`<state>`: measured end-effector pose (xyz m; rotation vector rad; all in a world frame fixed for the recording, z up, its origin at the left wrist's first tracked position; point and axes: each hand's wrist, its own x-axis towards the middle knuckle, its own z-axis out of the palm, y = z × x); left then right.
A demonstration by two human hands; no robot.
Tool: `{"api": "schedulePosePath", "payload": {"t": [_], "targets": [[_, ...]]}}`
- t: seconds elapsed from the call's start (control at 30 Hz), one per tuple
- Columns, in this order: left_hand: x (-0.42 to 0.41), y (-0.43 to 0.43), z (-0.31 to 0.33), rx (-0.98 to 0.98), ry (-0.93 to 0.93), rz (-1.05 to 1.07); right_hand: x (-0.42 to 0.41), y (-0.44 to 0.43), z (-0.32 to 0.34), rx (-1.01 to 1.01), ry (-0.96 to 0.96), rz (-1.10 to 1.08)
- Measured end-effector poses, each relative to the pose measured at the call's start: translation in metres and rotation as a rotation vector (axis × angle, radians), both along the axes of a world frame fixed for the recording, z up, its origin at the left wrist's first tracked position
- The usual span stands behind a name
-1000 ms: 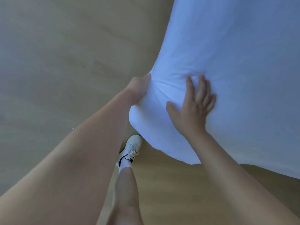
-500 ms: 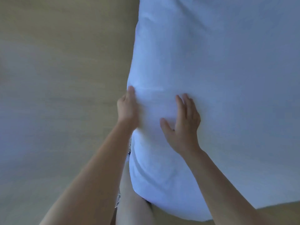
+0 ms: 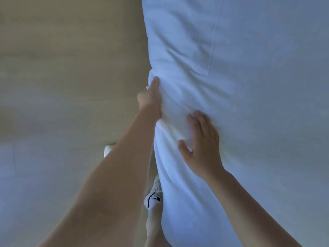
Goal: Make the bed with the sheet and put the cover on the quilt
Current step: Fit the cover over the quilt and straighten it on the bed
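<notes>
White sheet fills the right half of the head view, far edge to near edge. It covers the bed and drops over the bed's left side. A stitched seam runs down it at the far end, and creases fan out around the two hands.

Light wooden floor fills the left half; it's blurred.

Left forearm crosses from near left up to the sheet's left edge. Right forearm comes in from near right, over the sheet.

Right hand lies flat on top of the sheet near its left edge, fingers straight and close together, thumb spread left, gripping nothing.

Left hand is just left of and farther than the right hand, at the sheet's side edge. Its thumb presses on bunched fabric and the other fingers are tucked out of sight behind the fold, so it's grasping the sheet edge.

White sneaker with a dark mark stands on the floor touching the hanging sheet, near. Tip of a second white shoe pokes out left of the left forearm.
</notes>
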<state>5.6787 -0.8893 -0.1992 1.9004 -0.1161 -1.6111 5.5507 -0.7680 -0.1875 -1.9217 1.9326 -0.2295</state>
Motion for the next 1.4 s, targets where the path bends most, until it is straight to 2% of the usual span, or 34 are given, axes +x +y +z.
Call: {"api": "schedulePosePath", "payload": {"t": [0.1, 0.17, 0.27, 0.3, 0.37, 0.43, 0.57, 0.67, 0.77, 0.87, 1.0, 1.13, 1.27, 1.33, 1.4], "targets": [[0.024, 0.006, -0.015, -0.017, 0.015, 0.01, 0.012, -0.032, 0.008, -0.022, 0.008, -0.044], [0.028, 0.008, -0.036, 0.098, -0.001, -0.058, 0.018, -0.059, 0.009, 0.106, 0.063, -0.096], [0.018, -0.031, -0.051, 0.252, 0.037, -0.213, 0.026, -0.11, 0.005, 0.292, 0.171, -0.233], [0.019, -0.048, -0.053, 0.273, 0.087, -0.263, 0.031, -0.126, 0.004, 0.333, 0.207, -0.247], [0.024, -0.089, -0.054, 0.251, 0.361, -0.234, 0.038, -0.154, 0.001, 0.388, 0.236, -0.265], [0.032, -0.139, -0.051, 0.179, 0.477, -0.217, 0.047, -0.176, 0.001, 0.406, 0.222, -0.289], [0.04, -0.209, -0.039, 0.114, 0.368, -0.36, 0.055, -0.204, 0.005, 0.307, 0.143, -0.358], [0.072, -0.19, -0.039, 0.11, 0.126, -0.361, 0.061, -0.226, 0.009, 0.305, 0.13, -0.304], [0.074, -0.192, -0.059, 0.169, 0.036, -0.423, 0.062, -0.253, 0.003, 0.376, 0.217, -0.216], [0.062, -0.228, -0.076, 0.216, 0.195, -0.446, 0.059, -0.284, -0.008, 0.437, 0.282, -0.175], [0.06, -0.305, -0.077, 0.094, 0.383, -0.48, 0.061, -0.319, -0.014, 0.275, 0.226, -0.144], [0.033, -0.379, -0.077, 0.068, 0.444, -0.307, 0.051, -0.36, -0.022, 0.054, 0.21, -0.131], [0.026, -0.414, -0.087, 0.067, 0.434, -0.145, 0.033, -0.435, -0.03, -0.053, 0.25, -0.051], [0.052, -0.405, -0.093, 0.103, 0.315, -0.081, 0.031, -0.469, -0.035, -0.031, 0.249, 0.006], [0.081, -0.401, -0.093, 0.195, 0.05, -0.084, 0.033, -0.494, -0.037, 0.03, 0.282, 0.068]]}}
